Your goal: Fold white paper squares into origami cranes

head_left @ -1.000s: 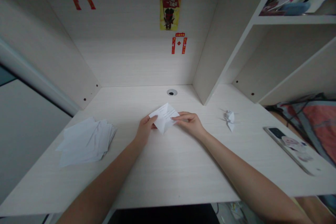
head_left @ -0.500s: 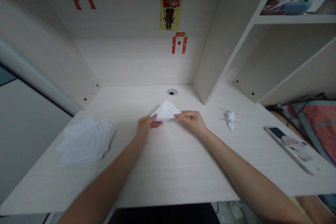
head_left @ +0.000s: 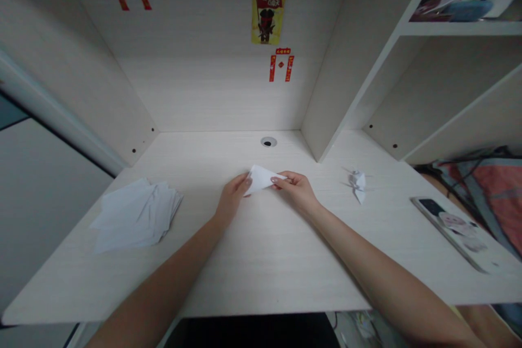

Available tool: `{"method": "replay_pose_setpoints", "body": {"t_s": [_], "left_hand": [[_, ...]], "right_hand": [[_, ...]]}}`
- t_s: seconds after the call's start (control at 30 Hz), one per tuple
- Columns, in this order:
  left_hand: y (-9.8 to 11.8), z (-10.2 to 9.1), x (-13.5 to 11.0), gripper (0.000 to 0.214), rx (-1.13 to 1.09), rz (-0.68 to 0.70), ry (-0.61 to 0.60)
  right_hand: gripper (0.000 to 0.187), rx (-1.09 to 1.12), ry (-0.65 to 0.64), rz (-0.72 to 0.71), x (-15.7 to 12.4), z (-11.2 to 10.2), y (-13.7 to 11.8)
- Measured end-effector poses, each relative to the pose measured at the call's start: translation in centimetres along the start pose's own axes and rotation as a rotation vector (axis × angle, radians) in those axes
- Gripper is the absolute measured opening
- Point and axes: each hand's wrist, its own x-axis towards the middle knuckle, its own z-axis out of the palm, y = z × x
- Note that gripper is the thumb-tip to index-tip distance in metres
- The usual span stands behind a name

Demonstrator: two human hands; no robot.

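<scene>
A small folded white paper (head_left: 261,178) lies low over the middle of the pale wooden desk (head_left: 261,261), now a narrow triangle. My left hand (head_left: 232,198) pinches its left end with thumb and fingertips. My right hand (head_left: 296,190) pinches its right end, fingers curled. Both hands rest close to the desk surface, a short way in front of the cable hole (head_left: 268,142).
A loose stack of white sheets (head_left: 134,216) lies at the left. A finished white paper crane (head_left: 358,183) sits to the right. A phone (head_left: 457,231) lies near the right edge. A shelf divider (head_left: 338,81) rises at the back right.
The paper, held up as an open diamond a second ago, has been folded down flatter and lowered toward the desk. Both hands stayed on its ends and drew slightly closer.
</scene>
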Motion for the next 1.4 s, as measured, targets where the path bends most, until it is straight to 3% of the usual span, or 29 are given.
{"method": "replay_pose_setpoints", "body": {"t_s": [0.1,0.2,0.4,0.7,1.07,1.4], "left_hand": [[0.0,0.3,0.1,0.042,0.006,0.035,-0.035],[-0.3,0.4,0.1,0.037,0.014,0.056,0.003],[-0.5,0.3,0.1,0.035,0.020,-0.014,0.110],[-0.2,0.4,0.0,0.037,-0.010,-0.045,0.134],[-0.5,0.1,0.0,0.039,0.019,-0.021,0.068],[-0.7,0.1,0.1,0.042,-0.003,-0.049,0.080]], "right_hand": [[0.033,-0.016,0.006,0.010,-0.1,0.1,0.3],[0.031,0.002,-0.001,0.004,-0.3,0.4,0.4],[0.034,0.028,0.005,-0.016,-0.8,1.1,0.0],[0.040,0.042,0.009,-0.020,-0.9,1.1,0.3],[0.040,0.036,0.004,-0.026,-0.6,0.8,0.7],[0.036,0.046,0.011,0.000,-0.6,0.9,0.5]]}}
